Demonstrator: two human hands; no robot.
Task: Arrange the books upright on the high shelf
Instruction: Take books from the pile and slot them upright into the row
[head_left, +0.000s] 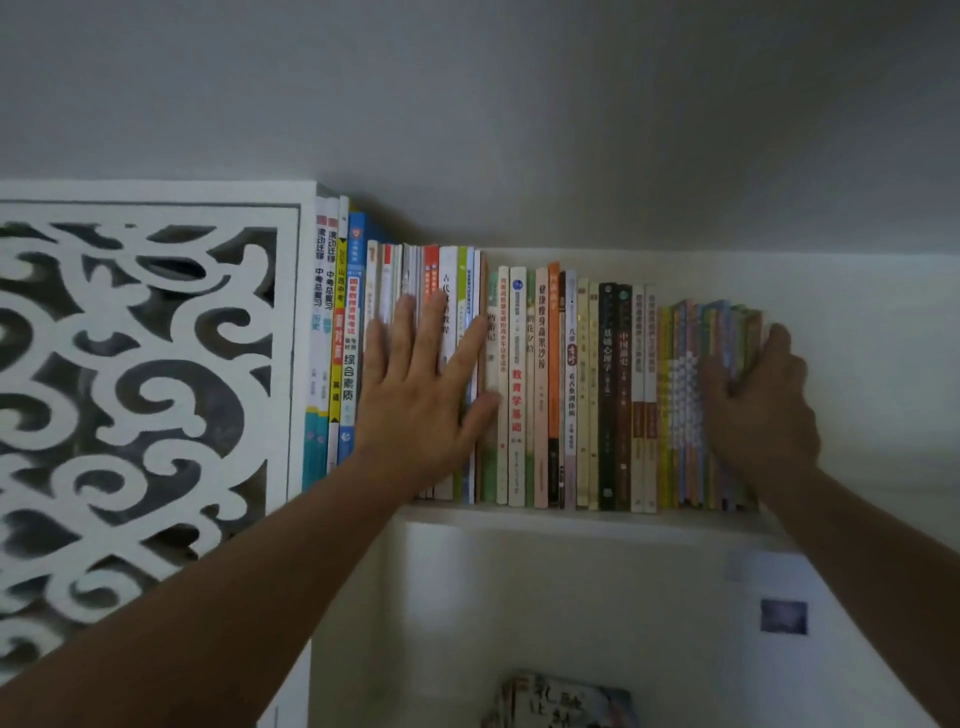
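Your left hand (415, 395) presses spread fingers flat on spines; right hand (761, 400) curls round the thin end books (717, 405). Release early: they'll likely topple right along the shelf (571, 519).

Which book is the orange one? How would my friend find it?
Look at the high shelf under the ceiling, with its long row of upright books. Between the two hands stands the orange book. It is thin, taller than the pale books beside it, and the brightest spine there.

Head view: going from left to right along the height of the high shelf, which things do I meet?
White carved lattice panel → tall blue-and-yellow books → left hand flat on spines → dark brown books → thin pastel booklets → right hand → white wall.
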